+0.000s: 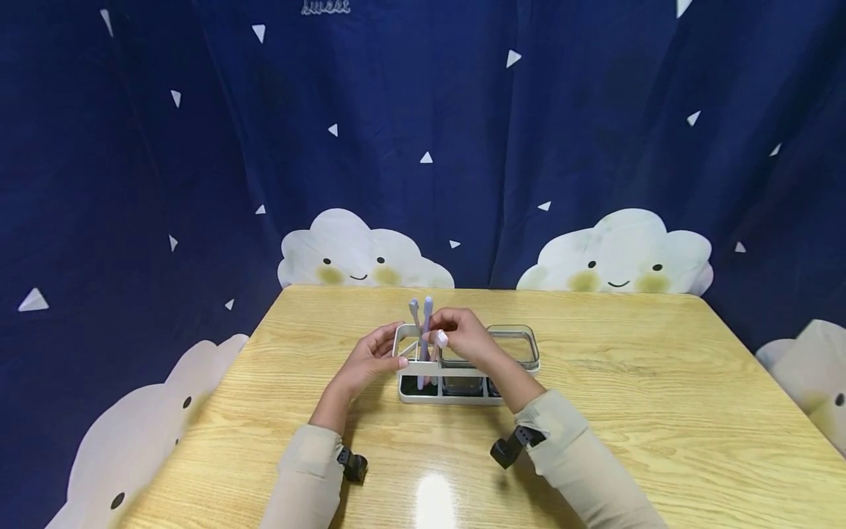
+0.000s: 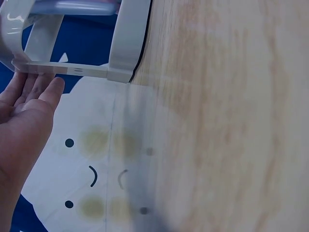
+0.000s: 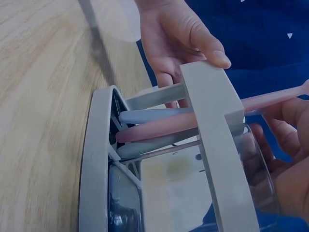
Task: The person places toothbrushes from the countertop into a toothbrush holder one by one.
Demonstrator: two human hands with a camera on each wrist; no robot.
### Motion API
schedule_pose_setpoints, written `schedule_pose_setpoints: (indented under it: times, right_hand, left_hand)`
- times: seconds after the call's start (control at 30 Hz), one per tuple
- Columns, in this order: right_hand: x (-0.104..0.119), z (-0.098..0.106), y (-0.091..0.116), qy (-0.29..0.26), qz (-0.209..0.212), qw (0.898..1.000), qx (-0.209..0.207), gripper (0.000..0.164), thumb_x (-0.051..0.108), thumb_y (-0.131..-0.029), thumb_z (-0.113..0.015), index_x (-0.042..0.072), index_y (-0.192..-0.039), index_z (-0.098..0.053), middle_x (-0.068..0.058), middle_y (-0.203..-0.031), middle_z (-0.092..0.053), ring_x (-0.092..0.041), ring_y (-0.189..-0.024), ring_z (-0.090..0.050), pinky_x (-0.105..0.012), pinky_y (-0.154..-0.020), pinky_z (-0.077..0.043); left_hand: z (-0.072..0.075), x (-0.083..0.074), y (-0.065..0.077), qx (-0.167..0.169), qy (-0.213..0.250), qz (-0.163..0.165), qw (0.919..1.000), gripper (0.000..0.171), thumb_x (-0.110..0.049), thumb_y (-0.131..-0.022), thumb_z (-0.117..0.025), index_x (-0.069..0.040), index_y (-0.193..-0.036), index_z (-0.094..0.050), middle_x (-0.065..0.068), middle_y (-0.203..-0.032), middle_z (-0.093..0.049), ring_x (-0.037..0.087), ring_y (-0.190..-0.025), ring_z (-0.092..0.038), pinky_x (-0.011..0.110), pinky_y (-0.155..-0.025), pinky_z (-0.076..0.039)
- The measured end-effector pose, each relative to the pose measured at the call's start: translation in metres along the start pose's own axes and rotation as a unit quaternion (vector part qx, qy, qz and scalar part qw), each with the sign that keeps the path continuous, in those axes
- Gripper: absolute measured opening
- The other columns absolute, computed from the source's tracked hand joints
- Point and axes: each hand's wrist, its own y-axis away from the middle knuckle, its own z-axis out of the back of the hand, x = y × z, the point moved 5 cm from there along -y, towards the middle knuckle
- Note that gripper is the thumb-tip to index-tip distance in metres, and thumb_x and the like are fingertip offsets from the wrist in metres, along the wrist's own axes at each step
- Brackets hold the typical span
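Observation:
A white toothbrush holder (image 1: pixel 419 369) stands on the table, with a pink toothbrush (image 3: pixel 159 126), a blue-purple toothbrush (image 1: pixel 427 312) and a grey-green toothbrush (image 3: pixel 157 144) upright in its left section. My left hand (image 1: pixel 370 360) grips the holder's left end, thumb on the top frame and fingers along the side. At the upper part of the pink toothbrush, my right hand (image 1: pixel 465 338) pinches it just below the head. The lower handle ends rest inside the dark base. Part of the right hand's fingers is hidden behind the clear cup in the right wrist view.
Clear cups (image 1: pixel 522 360) sit in the holder's middle and right sections. Under it lies a light wooden table (image 1: pixel 648 389). A dark blue curtain (image 1: pixel 423 88) with white clouds and triangles hangs behind the table's far edge. Small black cameras are strapped to both wrists.

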Motion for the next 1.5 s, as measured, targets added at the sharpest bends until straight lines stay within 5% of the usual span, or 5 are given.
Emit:
schedule_pose_setpoints:
  times: [0.17, 0.4, 0.87, 1.23, 1.5]
  right_hand:
    - [-0.001, -0.001, -0.005, 0.022, -0.014, 0.999, 0.02, 0.014, 0.003, -0.082, -0.066, -0.006, -0.093, -0.066, -0.01, -0.083, -0.063, -0.018, -0.075, -0.055, -0.03, -0.065, -0.046]
    - [-0.001, -0.002, -0.009, 0.014, -0.03, 0.998, 0.06, 0.011, 0.0, -0.081, -0.068, -0.007, -0.089, -0.066, -0.009, -0.08, -0.065, -0.037, -0.072, -0.059, -0.038, -0.062, -0.052]
    - [0.011, -0.001, -0.016, 0.115, 0.005, 0.987, 0.114, 0.005, -0.001, -0.08, -0.066, -0.003, -0.081, -0.071, -0.007, -0.074, -0.067, -0.015, -0.069, -0.056, -0.025, -0.057, -0.042]
    - [0.008, -0.002, -0.017, 0.095, -0.002, 0.987, 0.128, 0.007, -0.002, -0.081, -0.066, -0.006, -0.084, -0.069, -0.01, -0.077, -0.067, -0.016, -0.072, -0.057, -0.026, -0.061, -0.044]
    - [0.0, 0.001, -0.016, 0.051, -0.018, 0.99, 0.128, 0.009, 0.002, -0.082, -0.066, -0.003, -0.089, -0.07, -0.007, -0.08, -0.067, -0.039, -0.081, -0.06, -0.034, -0.07, -0.051]
  left_hand:
    - [0.0, 0.001, -0.001, -0.005, -0.007, -0.004, 1.0, 0.068, 0.003, -0.078, -0.071, -0.001, -0.138, -0.04, 0.018, -0.134, -0.046, 0.034, -0.127, -0.038, 0.032, -0.101, -0.034]
    - [0.001, 0.002, -0.001, -0.007, -0.013, 0.0, 0.9999, 0.067, 0.002, -0.078, -0.071, -0.005, -0.138, -0.041, 0.015, -0.134, -0.047, 0.027, -0.125, -0.042, 0.032, -0.1, -0.035]
    - [0.0, 0.002, 0.001, -0.006, -0.004, 0.002, 1.0, 0.068, 0.003, -0.079, -0.07, -0.003, -0.139, -0.04, 0.017, -0.135, -0.045, 0.03, -0.127, -0.039, 0.032, -0.102, -0.033]
    - [0.0, 0.003, 0.001, -0.004, 0.004, 0.006, 1.0, 0.069, 0.003, -0.078, -0.07, -0.002, -0.139, -0.039, 0.018, -0.136, -0.044, 0.031, -0.127, -0.039, 0.031, -0.102, -0.032]
    - [0.0, 0.003, 0.001, -0.012, 0.001, 0.005, 0.9999, 0.067, 0.0, -0.078, -0.072, -0.005, -0.138, -0.042, 0.015, -0.135, -0.047, 0.031, -0.127, -0.039, 0.031, -0.101, -0.033]
